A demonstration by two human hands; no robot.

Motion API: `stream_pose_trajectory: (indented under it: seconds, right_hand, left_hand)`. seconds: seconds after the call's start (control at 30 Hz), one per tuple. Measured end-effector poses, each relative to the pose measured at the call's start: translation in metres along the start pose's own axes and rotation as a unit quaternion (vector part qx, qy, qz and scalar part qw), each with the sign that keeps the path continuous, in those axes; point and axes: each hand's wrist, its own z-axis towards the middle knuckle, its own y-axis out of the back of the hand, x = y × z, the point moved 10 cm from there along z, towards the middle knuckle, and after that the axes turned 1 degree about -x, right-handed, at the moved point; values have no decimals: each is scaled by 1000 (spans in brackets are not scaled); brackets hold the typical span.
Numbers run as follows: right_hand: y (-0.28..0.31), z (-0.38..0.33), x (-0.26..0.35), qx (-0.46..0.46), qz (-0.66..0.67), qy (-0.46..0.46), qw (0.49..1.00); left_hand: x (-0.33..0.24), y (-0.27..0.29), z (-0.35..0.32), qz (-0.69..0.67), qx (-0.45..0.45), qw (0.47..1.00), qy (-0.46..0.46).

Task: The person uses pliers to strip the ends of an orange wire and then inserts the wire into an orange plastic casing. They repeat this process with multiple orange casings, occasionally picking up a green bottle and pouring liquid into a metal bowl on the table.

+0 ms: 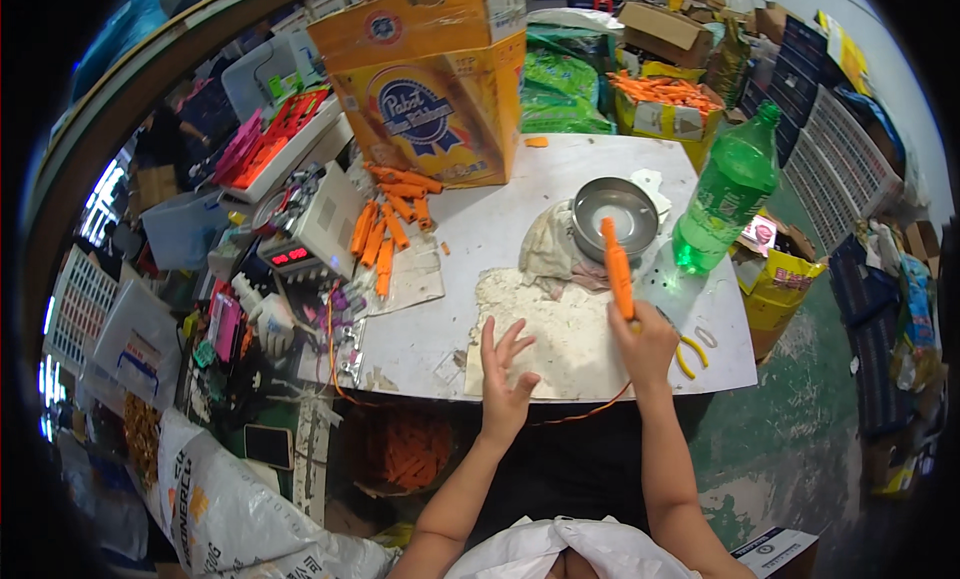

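Observation:
My right hand (648,347) is closed around the lower end of a long, slim orange plastic piece (618,276). The piece tilts upward, its far tip over a round metal bowl (650,201); whether it touches the bowl I cannot tell. A crumpled, stained cloth (545,241) lies beside and under the bowl. Fingers apart and holding nothing, my left hand (506,397) hovers by the near edge of a worn, pale board (570,344). Yellow-handled pliers (686,367) lie just right of my right hand, partly hidden by it. Similar orange pieces (388,234) are piled at the table's left.
A tall orange carton (420,109) stands at the back of the white table (450,249). A green bottle (725,194) is at the right edge. Left are a device with red digits (310,234) and an orange wire (333,354). Below sits a container of orange pieces (405,454).

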Motion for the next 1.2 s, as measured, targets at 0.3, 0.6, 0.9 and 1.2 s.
stream_pose_trajectory:
  seconds: [0.3, 0.6, 0.9, 1.2]
  right_hand:
    - [-15, 3, -55, 58, -106, -69, 990]
    - [-19, 4, -48, 60, -142, -35, 987]
    - [-19, 5, -46, 58, -146, -25, 987]
    - [-20, 3, -45, 62, -144, -34, 987]
  left_hand:
    - [39, -8, -1, 183, 43, 982, 0]
    - [34, -1, -2, 210, 14, 977, 21]
    - [29, -7, -1, 234, 27, 972, -5]
    - [30, -7, -2, 241, 33, 970, 1]
